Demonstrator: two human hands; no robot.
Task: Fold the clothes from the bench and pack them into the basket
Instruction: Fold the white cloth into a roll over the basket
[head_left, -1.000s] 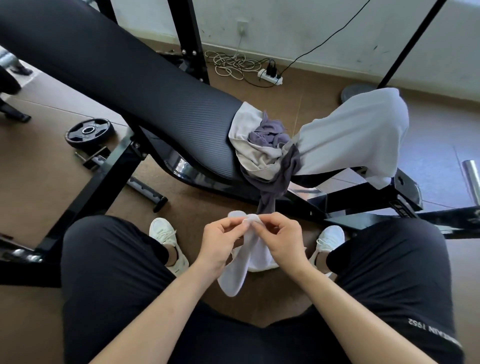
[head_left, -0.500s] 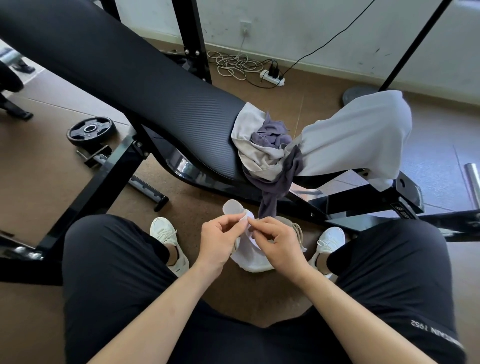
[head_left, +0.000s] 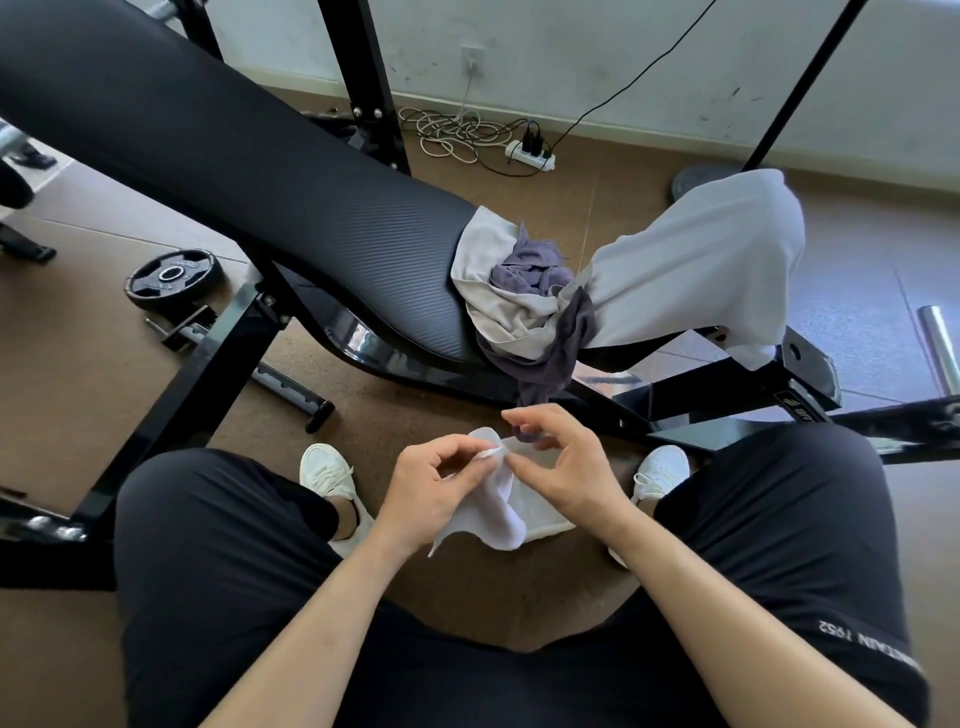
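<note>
A small white sock (head_left: 501, 506) hangs between my knees. My left hand (head_left: 434, 488) pinches its upper edge, and my right hand (head_left: 563, 465) pinches the same edge just beside it, other fingers spread. On the black weight bench (head_left: 249, 171) ahead lies a heap of clothes: a beige garment (head_left: 485, 280), a purple-grey one (head_left: 540, 312) trailing down over the bench edge, and a pale grey one (head_left: 711, 265) draped over the seat end. No basket is in view.
The bench's black steel frame (head_left: 208, 374) crosses the brown floor left and right. A weight plate (head_left: 174, 273) lies on the floor at left. A power strip (head_left: 530, 153) with coiled cables sits by the wall. My white shoes (head_left: 324, 467) flank the sock.
The sock's hanging part has been drawn up and bunched into a shorter bundle. My hands have shifted slightly apart, and my right hand's fingers have spread open above the cloth.
</note>
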